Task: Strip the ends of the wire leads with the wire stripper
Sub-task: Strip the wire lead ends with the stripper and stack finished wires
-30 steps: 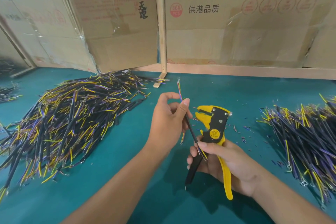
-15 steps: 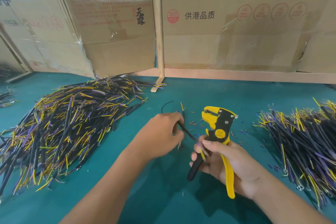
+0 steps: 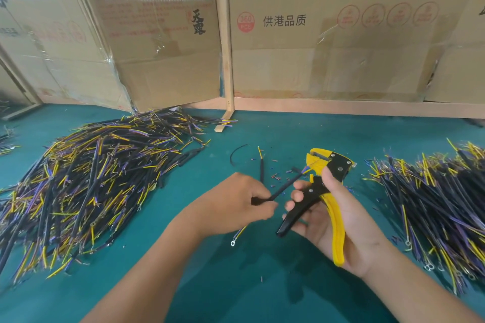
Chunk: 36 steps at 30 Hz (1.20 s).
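My right hand [image 3: 338,220] grips a yellow and black wire stripper [image 3: 324,186], jaws pointing up and away from me. My left hand [image 3: 236,204] pinches a black-sheathed wire lead [image 3: 284,186] that slants up to the right. Its thin coloured end wires reach the left side of the stripper's jaws. The lead's other end, with a yellow wire and a small ring terminal [image 3: 232,243], hangs below my left hand. Whether the jaws are clamped on the wires I cannot tell.
A big heap of black, yellow and purple leads [image 3: 86,183] lies at the left, another pile [image 3: 435,207] at the right. One loose lead [image 3: 261,168], a curved black piece [image 3: 234,156] and insulation scraps lie on the green table [image 3: 236,283]. Cardboard boxes [image 3: 328,34] stand behind.
My left hand lowered from holding the lead upright and swung its end to the right into the stripper's jaws. My right hand lifted the stripper slightly and tilted it.
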Each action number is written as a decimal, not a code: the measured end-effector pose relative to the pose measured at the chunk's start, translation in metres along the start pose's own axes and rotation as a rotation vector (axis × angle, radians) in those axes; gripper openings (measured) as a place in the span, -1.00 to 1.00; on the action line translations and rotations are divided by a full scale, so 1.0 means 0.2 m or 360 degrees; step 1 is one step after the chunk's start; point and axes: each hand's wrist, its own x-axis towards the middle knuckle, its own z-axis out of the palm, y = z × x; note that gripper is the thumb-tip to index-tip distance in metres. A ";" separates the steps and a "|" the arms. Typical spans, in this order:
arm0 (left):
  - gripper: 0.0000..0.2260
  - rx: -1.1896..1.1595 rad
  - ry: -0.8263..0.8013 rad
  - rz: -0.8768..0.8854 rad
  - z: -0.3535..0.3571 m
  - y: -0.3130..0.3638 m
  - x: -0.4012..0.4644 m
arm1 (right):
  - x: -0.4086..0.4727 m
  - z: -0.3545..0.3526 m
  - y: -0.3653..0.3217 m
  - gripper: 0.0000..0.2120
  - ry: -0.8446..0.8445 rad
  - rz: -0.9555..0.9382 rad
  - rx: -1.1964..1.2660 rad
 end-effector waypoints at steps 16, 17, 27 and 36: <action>-0.76 -0.0259 -0.0383 -0.0180 -0.04 0.03 -0.03 | 0.00 -0.03 -0.02 -0.50 -0.0160 -0.0011 0.0073; -0.75 -0.0260 -0.0380 -0.0184 -0.04 0.03 -0.03 | -0.01 -0.03 -0.02 -0.50 -0.0186 -0.0013 0.0061; -0.77 -0.0320 -0.0407 -0.0139 -0.01 0.07 -0.03 | -0.02 0.02 0.01 -0.84 -0.0203 -0.0039 -0.0064; -0.67 -0.0121 -0.0435 -0.0128 0.01 0.10 -0.03 | -0.04 0.00 0.01 -0.80 -0.0232 -0.0089 -0.0350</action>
